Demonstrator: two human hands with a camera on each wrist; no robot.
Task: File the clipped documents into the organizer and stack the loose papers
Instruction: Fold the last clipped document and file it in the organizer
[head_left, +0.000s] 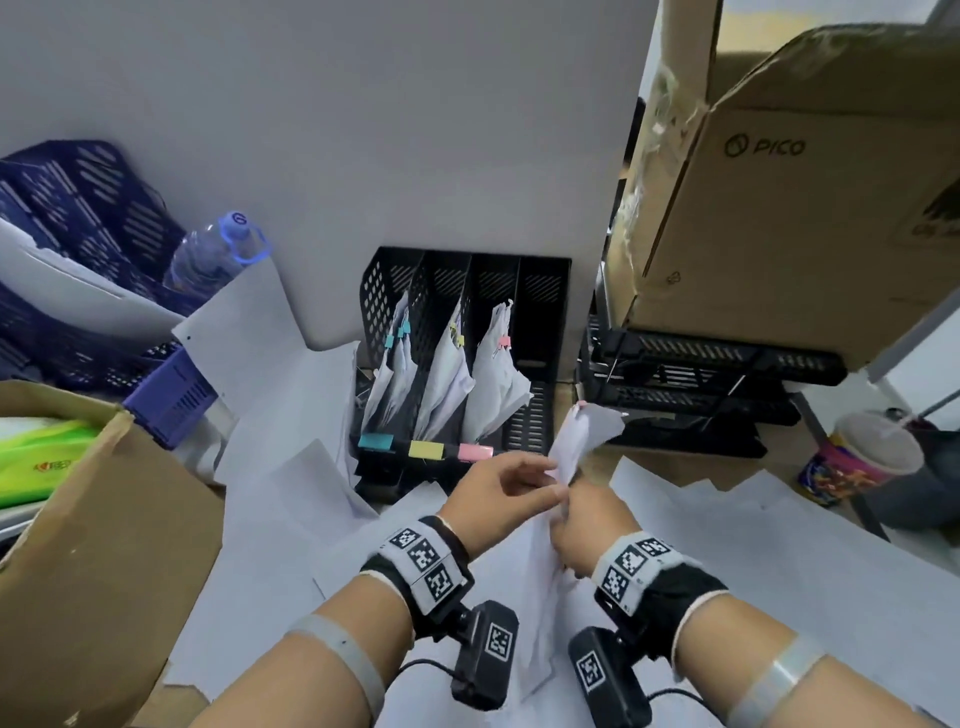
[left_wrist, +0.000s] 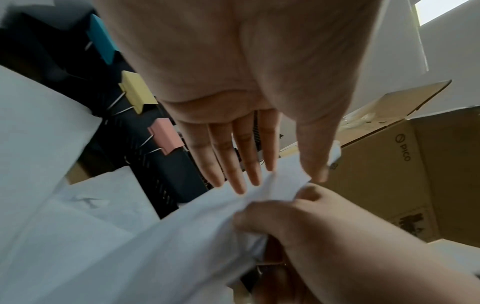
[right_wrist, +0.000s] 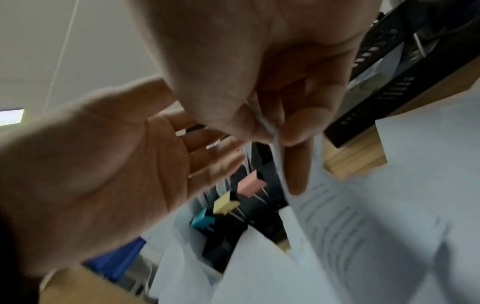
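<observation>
A clipped white document (head_left: 576, 441) stands up in front of the black organizer (head_left: 540, 291), a pink clip (head_left: 582, 404) at its top corner. My right hand (head_left: 566, 525) pinches its lower part between thumb and fingers (right_wrist: 298, 185). My left hand (head_left: 545, 483) lies against the same sheets with straight fingers (left_wrist: 233, 164). Three organizer slots hold clipped bundles. The rightmost slot (head_left: 535, 415) holds none. Teal (head_left: 375, 441), yellow (head_left: 426, 449) and pink (head_left: 474, 452) clips sit on the front rim.
Loose white sheets (head_left: 753, 545) cover the desk around my arms. A PICO cardboard box (head_left: 805, 208) sits on stacked black trays (head_left: 701, 374) at the right, beside a lidded cup (head_left: 872, 452). At the left are blue baskets (head_left: 78, 208), a water bottle (head_left: 218, 254) and an open carton (head_left: 104, 545).
</observation>
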